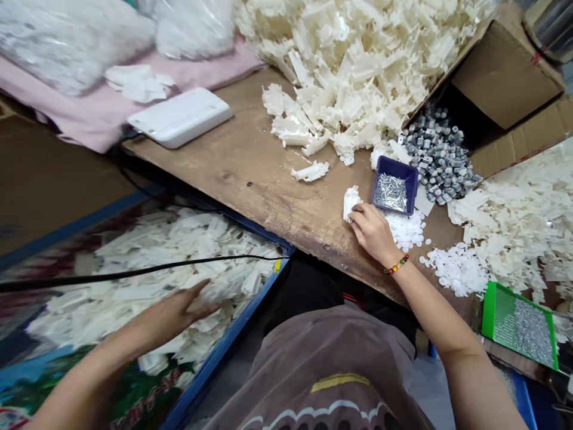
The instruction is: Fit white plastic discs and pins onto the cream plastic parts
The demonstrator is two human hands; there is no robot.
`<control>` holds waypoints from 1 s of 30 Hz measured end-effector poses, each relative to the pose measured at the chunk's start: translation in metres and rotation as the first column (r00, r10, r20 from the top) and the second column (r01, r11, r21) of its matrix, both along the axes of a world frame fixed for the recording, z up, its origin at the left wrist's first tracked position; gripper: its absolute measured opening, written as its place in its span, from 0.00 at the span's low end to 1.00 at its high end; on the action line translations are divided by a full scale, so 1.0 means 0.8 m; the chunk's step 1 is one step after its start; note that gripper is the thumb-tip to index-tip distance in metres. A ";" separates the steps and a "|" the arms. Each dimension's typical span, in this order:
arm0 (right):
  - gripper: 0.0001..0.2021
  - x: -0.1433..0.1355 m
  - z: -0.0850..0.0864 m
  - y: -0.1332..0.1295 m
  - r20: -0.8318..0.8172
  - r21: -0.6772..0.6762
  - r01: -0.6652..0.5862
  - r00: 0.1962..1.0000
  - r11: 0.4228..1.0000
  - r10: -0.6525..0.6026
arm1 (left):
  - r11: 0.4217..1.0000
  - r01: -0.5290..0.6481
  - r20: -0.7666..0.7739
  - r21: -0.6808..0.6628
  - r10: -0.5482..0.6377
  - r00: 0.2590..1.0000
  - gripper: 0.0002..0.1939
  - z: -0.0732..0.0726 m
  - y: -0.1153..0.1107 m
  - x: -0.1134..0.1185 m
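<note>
My right hand (pixel 372 230), with a beaded bracelet at the wrist, pinches a small white plastic part (pixel 351 203) at the wooden table's front edge. Just beyond it stands a dark blue tray (pixel 412 190) of small metal pins. Round white discs (pixel 405 230) lie beside that hand. My left hand (pixel 190 306) reaches over a blue-rimmed crate (pixel 242 322) full of white plastic parts; its fingers are apart and partly blurred, with a whitish blurred piece beside them. Whether they touch it is unclear. A single loose white part (pixel 310 172) lies on the table.
A heap of cream plastic parts (pixel 349 77) covers the back. Grey metal pieces (pixel 441 155) sit by a cardboard box (pixel 505 71). A green tray (pixel 501 316) is at the right, a white device (pixel 179 117) at the left. A black cable (pixel 134 273) crosses the crate.
</note>
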State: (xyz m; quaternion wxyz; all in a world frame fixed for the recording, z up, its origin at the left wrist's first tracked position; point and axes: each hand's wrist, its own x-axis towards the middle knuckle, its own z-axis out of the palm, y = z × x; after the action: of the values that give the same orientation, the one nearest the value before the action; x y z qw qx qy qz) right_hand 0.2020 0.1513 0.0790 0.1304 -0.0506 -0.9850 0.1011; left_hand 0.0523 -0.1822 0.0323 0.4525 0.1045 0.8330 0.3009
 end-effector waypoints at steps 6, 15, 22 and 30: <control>0.12 0.042 0.021 -0.055 -0.021 0.054 -0.137 0.990 0.989 0.139 | 0.776 -0.220 0.555 0.591 -0.192 0.810 0.25 0.038 0.122 0.060; 0.13 0.029 0.046 0.064 0.096 -0.050 0.429 0.901 0.902 -0.423 | 0.704 -0.389 0.730 0.594 -0.269 0.628 0.14 0.037 0.268 0.107; 0.10 -0.028 0.035 0.121 0.498 0.185 0.288 0.797 0.940 -0.342 | 0.749 -0.346 0.726 0.566 -0.254 0.639 0.12 0.031 0.282 0.136; 0.13 -0.021 0.035 0.118 0.460 0.200 0.284 0.818 0.938 -0.346 | 0.730 -0.318 0.673 0.605 -0.256 0.694 0.16 0.016 0.293 0.147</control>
State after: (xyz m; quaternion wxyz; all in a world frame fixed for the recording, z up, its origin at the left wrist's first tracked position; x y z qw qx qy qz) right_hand 0.1850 0.2454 0.1073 -0.1045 -0.2287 -0.9679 0.0015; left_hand 0.1702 0.0523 0.0452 0.6636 0.1216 0.4174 0.6088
